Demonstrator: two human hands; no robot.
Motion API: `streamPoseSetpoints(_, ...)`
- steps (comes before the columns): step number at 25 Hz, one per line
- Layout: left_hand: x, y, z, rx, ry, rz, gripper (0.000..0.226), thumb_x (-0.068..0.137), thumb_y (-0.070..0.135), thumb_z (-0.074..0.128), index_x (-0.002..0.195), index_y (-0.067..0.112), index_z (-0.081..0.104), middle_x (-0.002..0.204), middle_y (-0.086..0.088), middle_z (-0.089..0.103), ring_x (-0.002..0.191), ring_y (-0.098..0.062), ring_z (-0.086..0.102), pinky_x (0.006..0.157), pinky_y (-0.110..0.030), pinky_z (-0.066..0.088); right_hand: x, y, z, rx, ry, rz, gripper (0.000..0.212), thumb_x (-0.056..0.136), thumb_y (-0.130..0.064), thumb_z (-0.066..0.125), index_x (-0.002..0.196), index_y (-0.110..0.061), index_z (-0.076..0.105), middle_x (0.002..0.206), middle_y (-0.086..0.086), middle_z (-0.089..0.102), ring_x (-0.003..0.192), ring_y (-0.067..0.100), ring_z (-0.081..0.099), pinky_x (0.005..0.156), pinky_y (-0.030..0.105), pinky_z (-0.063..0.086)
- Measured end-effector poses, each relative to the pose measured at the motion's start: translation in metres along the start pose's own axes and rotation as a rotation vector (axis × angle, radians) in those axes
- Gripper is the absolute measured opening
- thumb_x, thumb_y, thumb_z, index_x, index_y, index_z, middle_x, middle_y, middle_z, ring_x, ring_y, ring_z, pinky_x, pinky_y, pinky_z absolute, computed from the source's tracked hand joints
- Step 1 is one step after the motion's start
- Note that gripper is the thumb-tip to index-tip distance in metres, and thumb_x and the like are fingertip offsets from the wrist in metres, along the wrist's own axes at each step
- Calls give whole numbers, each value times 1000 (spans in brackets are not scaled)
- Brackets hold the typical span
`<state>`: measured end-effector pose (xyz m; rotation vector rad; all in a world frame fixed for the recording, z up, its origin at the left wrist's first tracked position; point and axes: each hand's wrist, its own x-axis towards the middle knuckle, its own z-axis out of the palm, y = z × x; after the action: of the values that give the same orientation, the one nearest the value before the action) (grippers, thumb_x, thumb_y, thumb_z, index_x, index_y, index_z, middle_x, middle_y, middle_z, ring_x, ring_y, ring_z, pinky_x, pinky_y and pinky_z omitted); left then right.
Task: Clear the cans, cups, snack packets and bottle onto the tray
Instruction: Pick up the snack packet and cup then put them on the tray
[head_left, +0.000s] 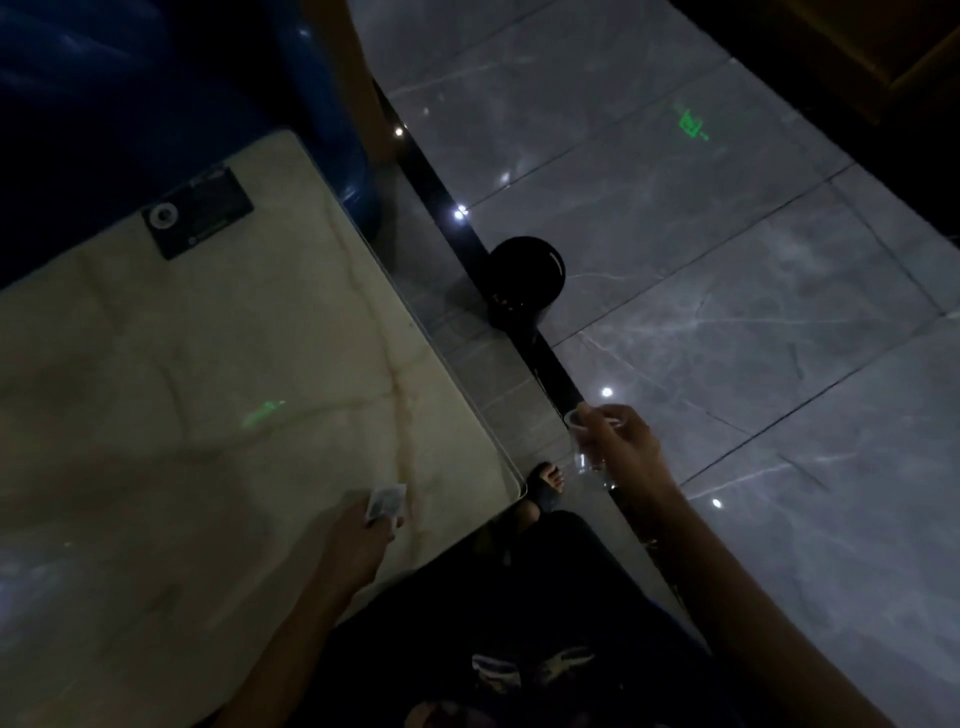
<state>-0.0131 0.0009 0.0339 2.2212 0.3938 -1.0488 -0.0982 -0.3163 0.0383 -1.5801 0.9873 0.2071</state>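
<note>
I see dark card (197, 210) flat on desk (182, 389), 10 o'clock. Left hand (363, 530), 7 o'clock over desk corner, grip pinched on small snack packet (387, 501), long axis toward 12. Black bin (524, 280) on floor (727, 312) beyond. Right hand (618, 447), 4 o'clock, off desk edge, grip clamped around clear cup (589, 447), upright, rim up.

head view: worn on the head, looking steeply down, near, over bench (208, 389) corner and floor (727, 312).
</note>
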Motion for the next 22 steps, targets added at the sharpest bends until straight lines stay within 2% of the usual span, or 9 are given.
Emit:
streamPoseSetpoints(3,16,11,7,69,-65,47,17,92,16,55,97,7,69,87,-17,72,78,-27,67,69,-34,47,-2,10,-1,-133,98,-26,60,67,-82,57,100,-33,60,86,-15,72,74,0,68,63,21,57)
streamPoseSetpoints(5,23,37,17,109,-109,118,22,89,21,56,101,14,72,91,-12,74,86,-25,69,75,-33,51,-9,25,-10,-226,144,-13,58,65,-83,57,98,-36,59,73,-24,69,64,-14,63,48,6,44)
streamPoseSetpoints(8,33,89,46,121,-150,217,17,95,28,54,95,26,71,77,2,71,70,-16,65,61,-25,47,-14,52,-45,-249,229,64,54,61,-85,58,93,-42,58,74,-21,65,64,-10,61,54,14,44)
streamPoseSetpoints(11,48,150,83,229,-128,220,22,93,26,51,77,16,63,67,-1,62,63,-21,58,53,-25,41,4,66,-89,-226,247,134,48,55,-88,52,83,-50,56,72,-21,60,66,-13,54,54,12,39)
streamPoseSetpoints(14,62,203,125,191,-95,213,30,92,29,51,76,7,63,69,-7,65,70,-26,63,60,-32,44,51,65,-140,-272,161,148,58,57,-88,51,92,-42,59,83,-10,66,70,-2,59,58,17,42)
streamPoseSetpoints(16,66,230,149,119,-68,182,32,93,35,52,90,7,68,84,-13,71,83,-29,67,74,-37,51,95,56,-183,-355,74,142,62,62,-86,53,99,-37,60,88,-5,70,77,9,65,66,27,51)
streamPoseSetpoints(18,59,248,165,-1,-58,103,32,93,40,54,105,14,69,94,-12,73,91,-26,69,81,-39,54,125,39,-216,-409,-22,129,63,62,-87,55,99,-37,58,85,-10,69,78,9,67,70,29,54)
streamPoseSetpoints(20,49,250,176,-49,-1,63,23,93,35,55,106,22,69,96,-3,73,92,-21,70,78,-34,52,151,19,-234,-445,-64,62,69,56,-93,51,97,-39,57,82,-13,68,75,3,66,66,25,52)
streamPoseSetpoints(22,41,245,179,-28,90,5,18,94,26,54,103,20,68,100,-8,71,96,-29,68,79,-34,50,181,-4,-239,-437,-108,4,75,55,-95,49,101,-36,58,84,-12,69,75,3,66,64,23,50)
